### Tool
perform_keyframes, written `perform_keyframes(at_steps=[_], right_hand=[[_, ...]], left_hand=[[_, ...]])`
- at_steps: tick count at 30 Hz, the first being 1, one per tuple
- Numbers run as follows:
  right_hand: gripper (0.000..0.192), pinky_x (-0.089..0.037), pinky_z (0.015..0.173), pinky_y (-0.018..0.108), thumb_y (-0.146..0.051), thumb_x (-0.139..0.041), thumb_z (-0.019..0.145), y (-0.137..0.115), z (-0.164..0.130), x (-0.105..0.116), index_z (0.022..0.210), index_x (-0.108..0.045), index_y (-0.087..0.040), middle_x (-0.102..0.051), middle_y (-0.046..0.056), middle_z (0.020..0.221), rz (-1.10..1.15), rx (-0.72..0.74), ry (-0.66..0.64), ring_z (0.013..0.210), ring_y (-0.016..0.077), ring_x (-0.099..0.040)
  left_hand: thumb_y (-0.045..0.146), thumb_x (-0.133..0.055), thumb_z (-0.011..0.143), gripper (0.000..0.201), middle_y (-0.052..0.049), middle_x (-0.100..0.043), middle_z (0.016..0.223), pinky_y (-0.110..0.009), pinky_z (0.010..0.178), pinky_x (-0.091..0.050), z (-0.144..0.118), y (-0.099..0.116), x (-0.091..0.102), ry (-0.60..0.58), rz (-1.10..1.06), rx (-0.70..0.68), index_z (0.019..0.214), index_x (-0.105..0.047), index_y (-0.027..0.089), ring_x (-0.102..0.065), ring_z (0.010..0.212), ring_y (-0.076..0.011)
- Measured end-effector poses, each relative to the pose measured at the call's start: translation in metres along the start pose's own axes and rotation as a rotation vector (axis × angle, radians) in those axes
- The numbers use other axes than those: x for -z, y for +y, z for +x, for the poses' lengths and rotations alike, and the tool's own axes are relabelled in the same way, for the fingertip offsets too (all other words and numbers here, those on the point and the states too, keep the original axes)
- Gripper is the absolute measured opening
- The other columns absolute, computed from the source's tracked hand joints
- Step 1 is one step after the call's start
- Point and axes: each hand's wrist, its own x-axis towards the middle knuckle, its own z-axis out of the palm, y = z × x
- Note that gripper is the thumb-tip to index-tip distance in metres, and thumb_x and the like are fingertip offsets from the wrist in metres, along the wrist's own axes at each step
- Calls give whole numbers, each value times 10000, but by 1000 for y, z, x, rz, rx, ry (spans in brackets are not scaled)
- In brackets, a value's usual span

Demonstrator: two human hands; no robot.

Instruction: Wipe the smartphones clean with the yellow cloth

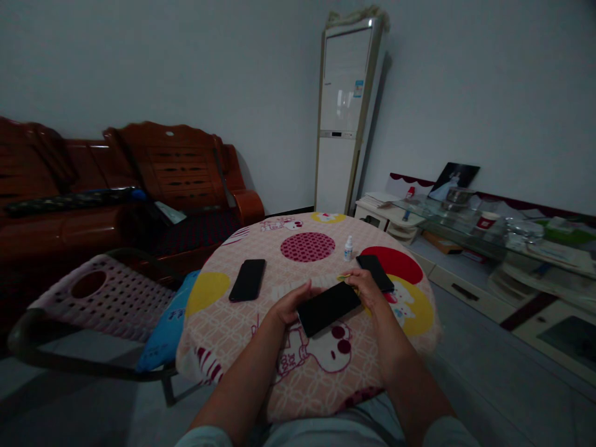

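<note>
- Dim room in the head view: a round desk (pixel 218 335) under a patterned cloth, a wooden sofa (pixel 139 186) behind it on the left, a tall white air conditioner (pixel 342 118) in the corner, and a low glass cabinet (pixel 488 242) along the right wall.
- On the cloth lie a second phone (pixel 248 280) well to the left, a third phone (pixel 375 272) just beside the right hand, and a small white bottle (pixel 348 248) near it.
- A plastic chair (pixel 107 298) with a blue cushion (pixel 167 323) stands left of the desk.
- Something small and yellowish by the right fingers is too dim to make out.
- Held phone (pixel 328 308): black, flat, screen dark, tilted, over the middle of the desk.
- Left hand (pixel 291 304) grips its near-left end; right hand (pixel 367 288) grips its far-right end, fingers of both closed on the edges.
</note>
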Motion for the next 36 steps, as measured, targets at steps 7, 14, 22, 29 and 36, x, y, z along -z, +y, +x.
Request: perform_keyframes(at_steps=[7,14,22,29,36], right_hand=[[207,-344,506,212,-250,-696,556,5,1,-17,733,-761,-164,-669,-9,578,-131,8,-95,508,105,-511],[260,-441,560,233,-321,-740,601,8,3,-18,787,-774,-143,-714,30,646,-53,71,-57,585,149,-606],[295,-368,376,195,-362,-773,574,11,5,-17,768,-764,-139,-638,-3,524,-12,21,36,394,97,-497],[306,-363,376,199,-339,-773,551,11,6,-25,784,-753,-142,-626,-15,519,113,63,151,400,96,-498],[300,-386,418,217,-331,-757,563,9,6,-25,812,-757,-164,-668,-6,593,138,136,221,442,108,-520]], left_hand=[[305,-822,624,333,-114,-732,781,-231,570,-490,9,-11,-3,52,276,160,848,-722,80,-659,585,-164],[302,-805,634,269,-107,-717,691,-230,517,-466,8,-2,-1,251,282,23,771,-715,89,-635,516,-155],[278,-781,634,238,-107,-704,646,-254,522,-480,12,1,4,398,238,-56,751,-697,89,-638,513,-177],[310,-734,743,322,-124,-734,848,-318,692,-530,9,-2,-6,324,24,-64,994,-670,118,-690,684,-210],[480,-637,813,526,-174,-709,966,-443,817,-511,9,-10,-24,106,-121,-12,1184,-582,111,-692,862,-294]])
